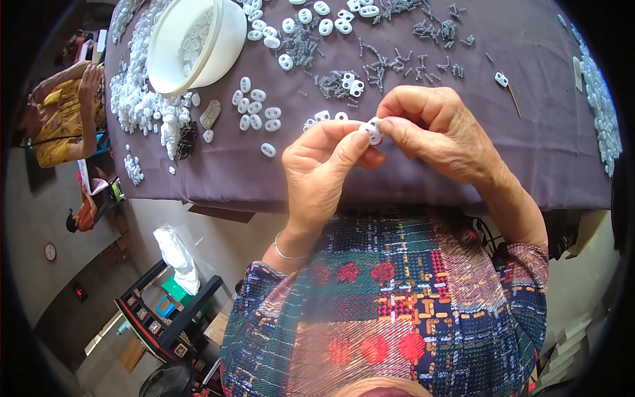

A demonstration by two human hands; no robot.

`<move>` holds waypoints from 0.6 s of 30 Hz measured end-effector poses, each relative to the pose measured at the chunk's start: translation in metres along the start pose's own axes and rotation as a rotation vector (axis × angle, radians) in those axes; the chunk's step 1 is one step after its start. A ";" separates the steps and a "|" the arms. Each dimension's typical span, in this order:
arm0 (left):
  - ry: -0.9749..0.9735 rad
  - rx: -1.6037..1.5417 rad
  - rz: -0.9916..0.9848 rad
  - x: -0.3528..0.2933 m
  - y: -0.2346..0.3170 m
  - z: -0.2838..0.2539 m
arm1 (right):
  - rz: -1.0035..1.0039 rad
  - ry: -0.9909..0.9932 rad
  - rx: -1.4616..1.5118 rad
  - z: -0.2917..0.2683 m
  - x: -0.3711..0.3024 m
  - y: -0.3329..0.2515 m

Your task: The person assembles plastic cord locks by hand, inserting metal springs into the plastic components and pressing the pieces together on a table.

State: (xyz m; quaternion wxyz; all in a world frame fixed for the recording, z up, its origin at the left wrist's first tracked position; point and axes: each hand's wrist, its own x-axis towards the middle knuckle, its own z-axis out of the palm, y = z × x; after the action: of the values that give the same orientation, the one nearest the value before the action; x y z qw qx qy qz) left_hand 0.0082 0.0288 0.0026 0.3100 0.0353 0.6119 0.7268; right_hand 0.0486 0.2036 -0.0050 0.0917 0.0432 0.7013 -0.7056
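Pinching: both hands clamp one white plastic toggle (pixel 374 130) above the table's (pixel 529 152) near edge.
Far left: white bowl (pixel 198 46).
Left hand (pixel 324 169): fingers closed on toggle.
Right hand (pixel 436 132): fingers closed on toggle.
Far side: loose springs (pixel 377 69).

the small white plastic piece (pixel 374 130) is mostly covered by the fingertips of the left hand (pixel 324 169) and right hand (pixel 433 132), so its shape and whether a spring sits inside cannot be told. up and left of the left hand, the white bowl (pixel 198 43) is cut by the top edge, its contents blurred. the small metal springs (pixel 380 66) above the right hand are too tiny to make out singly. far right of the right hand, a heap of white pieces (pixel 603 109) bends away into the dark rim. left of the left hand, a person in yellow (pixel 63 116) is partly cut off.
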 end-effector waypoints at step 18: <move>0.006 -0.040 -0.041 0.001 -0.001 -0.005 | 0.062 -0.008 0.076 -0.002 0.000 -0.005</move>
State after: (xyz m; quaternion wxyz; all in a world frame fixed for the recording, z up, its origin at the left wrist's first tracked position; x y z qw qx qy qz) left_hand 0.0058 0.0249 0.0001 0.3237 0.0141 0.5989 0.7323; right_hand 0.0474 0.2057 0.0004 0.1148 0.0655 0.6718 -0.7289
